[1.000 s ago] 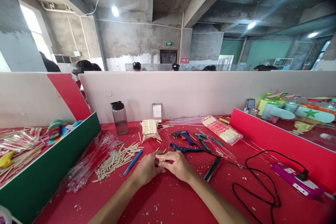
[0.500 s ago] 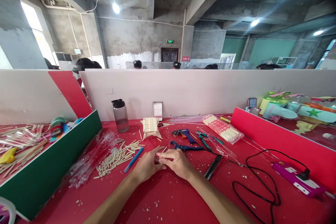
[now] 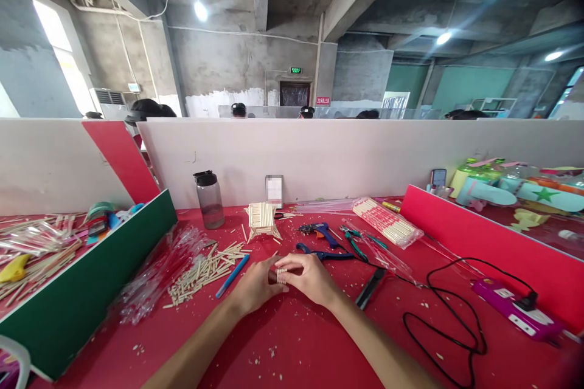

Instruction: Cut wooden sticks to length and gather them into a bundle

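Gripping a small bundle of short sticks (image 3: pixel 281 274) with both right hand (image 3: pixel 312 279) and left hand (image 3: pixel 255 285), closed on it by thumb and fingers, over the red tabletop (image 3: pixel 283 340). Leaving open room nearer the body, between the forearms, flecked with scraps. Crowded just beyond by a blue cutter (image 3: pixel 328 254), leftward by a blue pen (image 3: pixel 232 276) and a loose stick heap (image 3: pixel 205 273), rightward by a dark knife (image 3: pixel 370 289). Backed farther out by a small stick structure (image 3: pixel 261 219). Bounded by green divider (image 3: pixel 91 292) at left, red divider (image 3: pixel 493 249) at right, pale partition (image 3: pixel 337 158) behind.
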Demonstrator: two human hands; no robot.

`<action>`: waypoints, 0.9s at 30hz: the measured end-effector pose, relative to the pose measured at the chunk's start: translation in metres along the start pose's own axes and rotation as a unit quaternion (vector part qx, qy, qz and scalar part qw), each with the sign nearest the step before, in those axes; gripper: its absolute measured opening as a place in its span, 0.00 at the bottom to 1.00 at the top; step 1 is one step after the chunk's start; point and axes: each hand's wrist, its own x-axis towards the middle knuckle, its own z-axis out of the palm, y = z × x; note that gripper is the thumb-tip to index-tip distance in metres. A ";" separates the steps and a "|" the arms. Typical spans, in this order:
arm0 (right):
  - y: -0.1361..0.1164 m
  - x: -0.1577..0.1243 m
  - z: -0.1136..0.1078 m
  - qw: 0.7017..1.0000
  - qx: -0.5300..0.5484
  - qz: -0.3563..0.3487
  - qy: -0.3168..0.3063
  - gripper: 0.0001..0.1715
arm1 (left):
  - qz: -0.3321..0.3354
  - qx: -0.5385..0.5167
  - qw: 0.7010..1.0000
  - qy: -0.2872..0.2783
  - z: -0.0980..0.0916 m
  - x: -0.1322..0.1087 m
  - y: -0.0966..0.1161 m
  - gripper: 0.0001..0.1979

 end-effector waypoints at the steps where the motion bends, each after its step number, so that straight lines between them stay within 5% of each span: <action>1: 0.000 0.000 0.001 1.000 0.009 0.008 0.003 0.12 | 0.000 0.004 1.000 0.003 0.000 0.000 0.001 0.25; 13: 0.006 0.003 0.013 0.994 0.086 0.058 0.018 0.21 | -0.001 -0.028 1.000 0.010 -0.001 0.003 0.003 0.21; 22: 0.008 0.009 0.012 0.981 0.129 0.141 0.041 0.28 | -0.108 -0.171 0.979 -0.035 -0.003 0.004 0.005 0.39; 27: 0.001 0.012 -0.002 0.962 0.200 0.164 0.081 0.29 | -0.035 -0.182 0.981 -0.063 -0.005 -0.002 0.015 0.46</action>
